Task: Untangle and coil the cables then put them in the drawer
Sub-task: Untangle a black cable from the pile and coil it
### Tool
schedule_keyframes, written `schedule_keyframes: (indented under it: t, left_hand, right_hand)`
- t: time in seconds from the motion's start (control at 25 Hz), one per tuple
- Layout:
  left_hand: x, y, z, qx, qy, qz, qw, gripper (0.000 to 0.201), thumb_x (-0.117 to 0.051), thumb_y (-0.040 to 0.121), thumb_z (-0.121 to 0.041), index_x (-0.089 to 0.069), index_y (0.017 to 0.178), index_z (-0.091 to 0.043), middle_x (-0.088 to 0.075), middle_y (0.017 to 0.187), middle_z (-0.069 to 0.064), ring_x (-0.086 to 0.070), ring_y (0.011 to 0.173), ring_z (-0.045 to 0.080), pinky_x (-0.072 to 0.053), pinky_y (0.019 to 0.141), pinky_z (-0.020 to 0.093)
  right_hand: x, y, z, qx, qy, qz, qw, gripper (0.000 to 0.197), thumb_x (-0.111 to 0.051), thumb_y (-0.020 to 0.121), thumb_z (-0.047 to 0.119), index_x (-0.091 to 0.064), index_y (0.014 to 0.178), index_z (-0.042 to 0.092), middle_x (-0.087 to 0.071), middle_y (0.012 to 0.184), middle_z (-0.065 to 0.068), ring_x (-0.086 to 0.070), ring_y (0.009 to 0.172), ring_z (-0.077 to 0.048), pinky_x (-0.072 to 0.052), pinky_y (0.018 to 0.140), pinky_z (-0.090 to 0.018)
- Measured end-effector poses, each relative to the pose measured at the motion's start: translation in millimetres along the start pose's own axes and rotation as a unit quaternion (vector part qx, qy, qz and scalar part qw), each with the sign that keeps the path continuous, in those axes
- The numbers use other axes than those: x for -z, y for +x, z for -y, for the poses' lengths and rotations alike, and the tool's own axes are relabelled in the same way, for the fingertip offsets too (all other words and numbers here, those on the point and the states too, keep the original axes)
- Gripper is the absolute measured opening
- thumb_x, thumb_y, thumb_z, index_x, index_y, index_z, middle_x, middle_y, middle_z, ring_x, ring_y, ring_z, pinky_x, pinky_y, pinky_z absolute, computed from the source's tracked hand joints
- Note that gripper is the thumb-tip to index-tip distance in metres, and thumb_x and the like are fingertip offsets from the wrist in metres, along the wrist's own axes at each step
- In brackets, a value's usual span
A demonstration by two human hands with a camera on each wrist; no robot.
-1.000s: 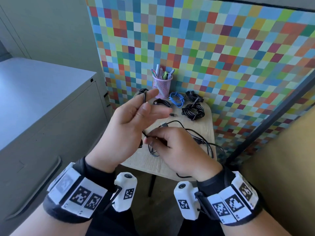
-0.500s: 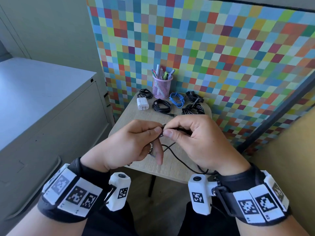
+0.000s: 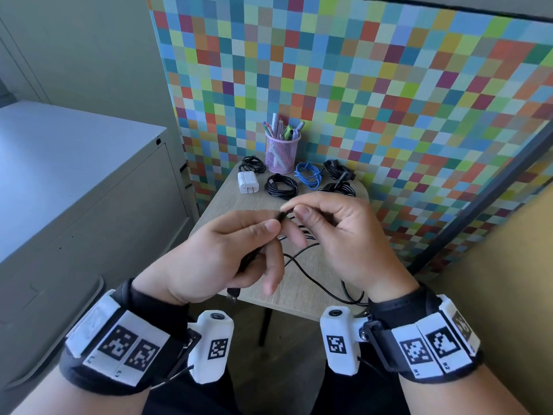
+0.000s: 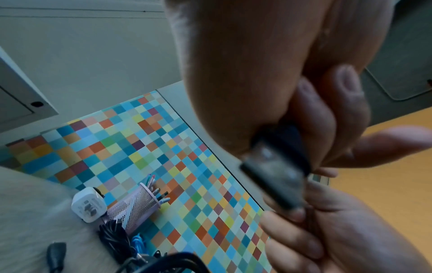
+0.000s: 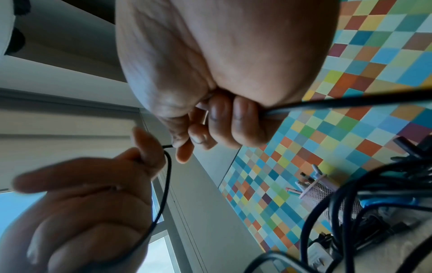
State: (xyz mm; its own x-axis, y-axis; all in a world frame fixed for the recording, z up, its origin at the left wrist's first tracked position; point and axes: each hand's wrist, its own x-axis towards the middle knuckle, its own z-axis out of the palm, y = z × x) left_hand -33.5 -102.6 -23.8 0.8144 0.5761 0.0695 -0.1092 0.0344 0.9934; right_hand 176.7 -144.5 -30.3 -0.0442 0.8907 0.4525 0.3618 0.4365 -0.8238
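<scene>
Both hands work on one black cable [image 3: 302, 259] above the near part of the bench [image 3: 227, 196]. The left hand [image 3: 221, 256] pinches it between thumb and forefinger, and the right hand [image 3: 338, 232] pinches the same cable just beside, fingertips almost touching. The rest of the cable hangs down in loose loops onto the bench, and its plug [image 3: 233, 293] dangles below the left hand at the near edge.

To coil well, I think the left hand should keep each finished loop firmly while the right slides along and feeds equal loops without twisting. The slack must stay free of the coiled black cables [image 3: 281, 187] and the blue cable [image 3: 308, 175] at the far side. No drawer is seen open.
</scene>
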Motion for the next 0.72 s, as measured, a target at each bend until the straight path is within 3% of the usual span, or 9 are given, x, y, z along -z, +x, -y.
schedule_keyframes:
  t: [0.08,0.12,0.2,0.24,0.32,0.44,0.6,0.68,0.72]
  left_hand:
    - [-5,1,-1,-0.037,-0.031,-0.019,0.999,0.040,-0.038,0.104,-0.029,-0.070,0.112,-0.006,-0.067,0.064,0.019,-0.030,0.030,0.013,-0.017,0.036,0.023]
    - [-8,3,-1,-0.055,-0.053,-0.046,0.996,0.039,-0.039,0.103,-0.028,-0.070,0.112,-0.006,-0.069,0.068,0.019,-0.037,0.031,0.015,-0.023,0.036,0.019]
    - [-14,8,0,-0.083,-0.102,-0.110,0.985,0.037,-0.039,0.103,-0.025,-0.068,0.114,-0.005,-0.073,0.079,0.020,-0.056,0.041,0.022,-0.042,0.041,0.023]
    - [-15,10,0,-0.097,-0.121,-0.141,0.978,0.036,-0.038,0.104,-0.024,-0.065,0.116,-0.004,-0.075,0.085,0.020,-0.066,0.052,0.026,-0.053,0.048,0.029]
    - [-15,13,1,-0.126,-0.140,-0.193,0.963,0.034,-0.037,0.107,-0.022,-0.061,0.119,-0.002,-0.076,0.097,0.020,-0.076,0.082,0.032,-0.063,0.073,0.037]
    - [-15,14,1,-0.122,-0.024,-0.229,0.965,0.031,-0.034,0.112,-0.019,-0.060,0.118,-0.004,-0.078,0.104,0.014,-0.075,0.106,0.027,-0.059,0.094,0.035]
    - [-11,10,10,-0.061,0.298,-0.217,0.928,0.025,-0.039,0.111,-0.016,-0.064,0.114,-0.017,-0.079,0.098,-0.003,-0.076,0.093,0.011,-0.060,0.087,0.039]
    - [-9,7,11,-0.021,0.383,-0.172,0.907,0.025,-0.042,0.110,-0.017,-0.065,0.103,-0.020,-0.077,0.086,-0.005,-0.075,0.078,0.013,-0.059,0.077,0.039]
    - [-10,6,8,0.011,0.380,-0.146,0.913,0.026,-0.041,0.110,-0.017,-0.063,0.097,-0.017,-0.077,0.080,-0.006,-0.075,0.070,0.015,-0.058,0.074,0.036]
  right_hand:
    - [-9,1,2,-0.027,0.031,0.008,0.999,0.018,-0.059,0.104,0.020,-0.076,0.109,0.020,-0.070,0.077,0.024,-0.067,0.078,0.000,-0.050,0.075,-0.018]
    - [-15,1,2,-0.040,0.027,0.016,0.999,0.018,-0.058,0.104,0.022,-0.075,0.111,0.024,-0.067,0.074,0.029,-0.065,0.076,0.002,-0.047,0.075,-0.017]
    - [-26,-1,-1,-0.063,-0.021,0.056,0.996,0.022,-0.058,0.107,0.015,-0.076,0.110,0.028,-0.064,0.070,0.028,-0.064,0.073,-0.003,-0.049,0.074,-0.027]
    - [-31,-2,-2,-0.068,-0.062,0.087,0.992,0.029,-0.055,0.105,0.008,-0.076,0.104,0.027,-0.064,0.068,0.022,-0.064,0.071,-0.007,-0.051,0.072,-0.033]
    - [-40,-6,-2,-0.077,-0.133,0.142,0.978,0.033,-0.053,0.105,0.014,-0.068,0.083,0.034,-0.063,0.063,0.011,-0.060,0.063,-0.012,-0.049,0.067,-0.036]
    - [-39,-10,3,-0.074,-0.157,0.161,0.972,0.031,-0.057,0.106,0.034,-0.061,0.075,0.034,-0.056,0.059,0.007,-0.051,0.055,-0.015,-0.042,0.057,-0.036]
    - [-18,-8,10,-0.096,-0.171,0.161,0.967,0.011,-0.073,0.094,0.030,-0.078,0.086,0.024,-0.059,0.057,0.012,-0.053,0.055,-0.009,-0.042,0.056,-0.032]
    - [-6,-8,15,-0.091,-0.139,0.149,0.975,0.008,-0.079,0.090,0.028,-0.078,0.083,0.025,-0.063,0.059,0.015,-0.058,0.057,-0.006,-0.048,0.059,-0.034]
    - [-1,-7,16,-0.085,-0.122,0.140,0.979,0.009,-0.081,0.089,0.025,-0.078,0.081,0.025,-0.070,0.065,0.013,-0.064,0.062,-0.008,-0.054,0.064,-0.038]
